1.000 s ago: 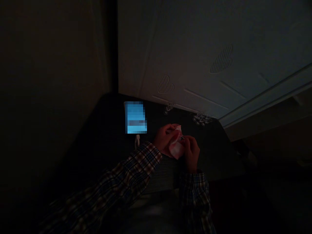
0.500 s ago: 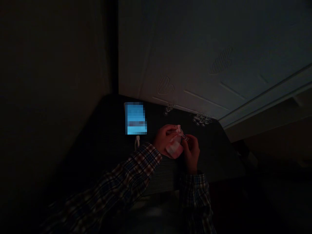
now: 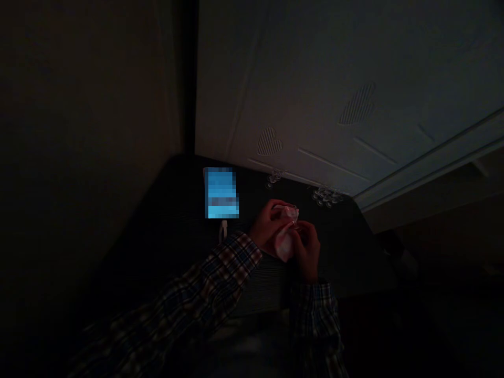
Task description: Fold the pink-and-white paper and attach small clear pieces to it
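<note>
In a very dark room, my left hand (image 3: pixel 265 226) is curled around a small pale pink packet (image 3: pixel 284 242), gripping its upper edge. My right hand (image 3: pixel 306 248) pinches the same packet from the right side, fingers bent. Both hands meet above a dark table (image 3: pixel 173 231). Plaid sleeves cover both forearms. What the packet contains is too dim to make out.
A glowing blue phone screen (image 3: pixel 221 193) lies on the table to the left of my hands, with a white cable plug (image 3: pixel 223 229) at its near end. Small clear shiny items (image 3: pixel 326 195) sit by the white panelled wall (image 3: pixel 334 105) behind.
My hands have turned the packet slightly and drawn closer together; the right hand now covers more of it. The view shifted a little downward.
</note>
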Tool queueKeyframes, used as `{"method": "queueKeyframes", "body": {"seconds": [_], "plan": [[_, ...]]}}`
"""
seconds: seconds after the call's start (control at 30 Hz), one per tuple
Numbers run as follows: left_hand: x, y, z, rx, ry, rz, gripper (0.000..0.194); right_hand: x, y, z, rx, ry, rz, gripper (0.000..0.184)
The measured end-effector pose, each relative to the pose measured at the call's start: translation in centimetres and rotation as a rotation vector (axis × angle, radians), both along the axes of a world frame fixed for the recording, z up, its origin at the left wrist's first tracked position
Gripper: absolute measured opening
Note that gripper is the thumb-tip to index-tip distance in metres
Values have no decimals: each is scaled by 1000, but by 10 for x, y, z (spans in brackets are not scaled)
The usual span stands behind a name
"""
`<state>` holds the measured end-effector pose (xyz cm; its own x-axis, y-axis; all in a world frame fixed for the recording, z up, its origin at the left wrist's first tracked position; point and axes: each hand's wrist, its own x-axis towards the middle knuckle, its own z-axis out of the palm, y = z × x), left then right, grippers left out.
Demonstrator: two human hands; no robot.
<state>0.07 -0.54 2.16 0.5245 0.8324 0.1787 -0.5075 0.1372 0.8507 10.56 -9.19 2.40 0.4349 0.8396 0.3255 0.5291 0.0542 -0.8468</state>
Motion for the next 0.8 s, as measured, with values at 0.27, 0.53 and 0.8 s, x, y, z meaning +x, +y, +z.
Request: {"method": "queueKeyframes", "body": {"seconds": [0.27, 0.53, 0.8], "plan": [[6, 3, -9, 109, 222, -42, 30, 0, -2, -2, 15, 0, 20, 31], [5, 6, -11, 198, 328, 12, 36, -2, -3, 1, -28, -66, 62, 21], [4, 4, -13, 223, 298, 46, 27, -6, -2, 4, -49, -53, 34, 24]]}}
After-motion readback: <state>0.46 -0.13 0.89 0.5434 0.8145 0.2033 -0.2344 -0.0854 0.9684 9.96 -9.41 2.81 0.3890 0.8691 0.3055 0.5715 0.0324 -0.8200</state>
